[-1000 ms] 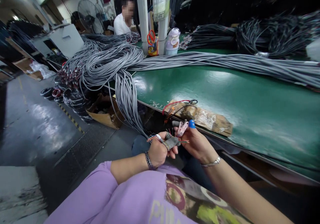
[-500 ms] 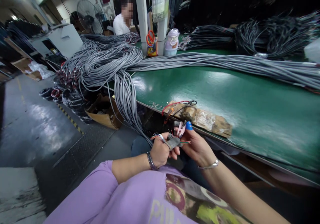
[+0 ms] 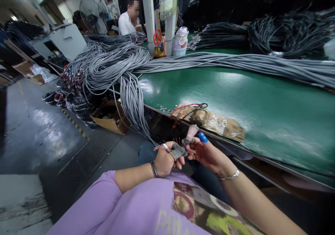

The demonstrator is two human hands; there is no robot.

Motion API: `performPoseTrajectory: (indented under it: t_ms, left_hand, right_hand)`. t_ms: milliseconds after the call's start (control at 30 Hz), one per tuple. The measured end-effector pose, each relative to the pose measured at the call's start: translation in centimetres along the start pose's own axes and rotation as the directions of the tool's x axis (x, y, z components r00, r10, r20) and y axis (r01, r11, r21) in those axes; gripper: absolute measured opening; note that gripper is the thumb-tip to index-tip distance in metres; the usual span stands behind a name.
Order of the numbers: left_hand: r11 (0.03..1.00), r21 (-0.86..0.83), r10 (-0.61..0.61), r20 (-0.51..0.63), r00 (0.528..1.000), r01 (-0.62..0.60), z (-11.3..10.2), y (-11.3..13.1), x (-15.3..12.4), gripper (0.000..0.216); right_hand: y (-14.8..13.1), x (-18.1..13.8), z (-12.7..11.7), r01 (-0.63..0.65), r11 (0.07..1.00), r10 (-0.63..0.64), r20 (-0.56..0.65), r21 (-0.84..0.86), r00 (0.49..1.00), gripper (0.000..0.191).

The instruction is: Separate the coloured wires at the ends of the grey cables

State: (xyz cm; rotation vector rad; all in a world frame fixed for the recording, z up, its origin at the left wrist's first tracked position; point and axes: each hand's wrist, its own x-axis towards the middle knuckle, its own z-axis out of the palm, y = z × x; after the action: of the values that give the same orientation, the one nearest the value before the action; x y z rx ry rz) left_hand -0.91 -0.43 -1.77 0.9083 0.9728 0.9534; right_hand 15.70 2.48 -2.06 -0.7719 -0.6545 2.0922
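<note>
Grey coverings wrap some fingers of my left hand, which is closed round a cable end with a white sleeve and thin coloured wires fanning out. Just right of it is my right hand, with a blue cover on its raised thumb. Its curled fingers are at a pale pink plastic piece, blurred, that points up toward the table edge. Stripped wire ends stick out between the two hands. The exact grip of the right fingers is partly hidden.
Grey cables hang off the green table toward my lap. A taped wooden board with red and black leads lies at the table's edge. Behind stand posts, a lilac cup and orange scissors. A person sits farther back.
My right hand has shifted slightly right and down, its thumb lifting away from the pink piece, which has turned to point upward. My left hand has moved a little left with the wires.
</note>
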Motion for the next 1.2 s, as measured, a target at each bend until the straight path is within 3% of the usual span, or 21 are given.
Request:
performPoseTrajectory:
  t_ms: [100,200,333,433,600,700,800,867,967,1067,1200]
  left_hand:
    - [0.997,0.074,-0.016,0.030,0.999,0.014,-0.5,-0.3,-0.3,0.039]
    - [0.983,0.172,-0.088,0.137,0.987,0.064,-0.5,0.1,-0.3,0.040]
    - [0.929,0.331,-0.271,0.303,0.913,0.166,-0.5,0.9,-0.1,0.044]
    - [0.934,0.310,-0.265,0.257,0.929,0.181,-0.6,1.0,0.1,0.046]
    - [0.983,0.139,-0.131,0.090,0.987,0.117,-0.6,0.1,0.4,0.047]
    - [0.988,0.104,-0.124,0.078,0.989,0.116,-0.5,-0.3,0.5,0.048]
    - [0.978,0.110,-0.191,0.146,0.971,0.177,-0.6,-0.4,0.6,0.052]
    - [0.969,0.147,-0.229,0.214,0.949,0.201,-0.9,-0.2,0.6,0.053]
    - [0.961,0.237,-0.202,0.251,0.947,0.142,-1.1,0.2,0.4,0.050]
    - [0.968,0.238,-0.132,0.193,0.972,0.084,-0.9,0.2,0.2,0.048]
    - [0.994,0.061,-0.095,0.078,0.992,0.091,-0.9,-0.7,0.3,0.052]
  right_hand:
    - [-0.3,-0.6,-0.1,-0.041,0.984,0.047,0.031,-0.171,0.998,0.033]
    - [-0.7,-0.7,0.5,-0.007,0.945,0.007,0.000,-0.326,1.000,0.029]
    - [-1.0,-1.0,1.3,0.035,0.857,-0.024,0.028,-0.515,0.999,0.033]
    - [-0.7,-1.3,1.1,0.061,0.853,-0.087,-0.026,-0.518,0.996,0.036]
    - [0.8,-1.6,0.2,0.119,0.939,-0.181,-0.169,-0.322,0.969,0.044]
    - [2.0,-1.8,0.6,0.167,0.885,-0.267,-0.179,-0.435,0.947,0.041]
    - [2.4,-1.9,1.4,0.217,0.822,-0.366,-0.197,-0.527,0.909,0.037]
    - [2.1,-1.8,1.8,0.212,0.809,-0.368,-0.191,-0.548,0.910,0.036]
    - [1.4,-1.4,2.2,0.171,0.793,-0.316,-0.154,-0.584,0.936,0.036]
    - [0.9,-0.9,2.4,0.173,0.731,-0.340,-0.134,-0.660,0.931,0.036]
    - [1.1,-0.5,2.3,0.195,0.714,-0.400,-0.163,-0.673,0.902,0.038]
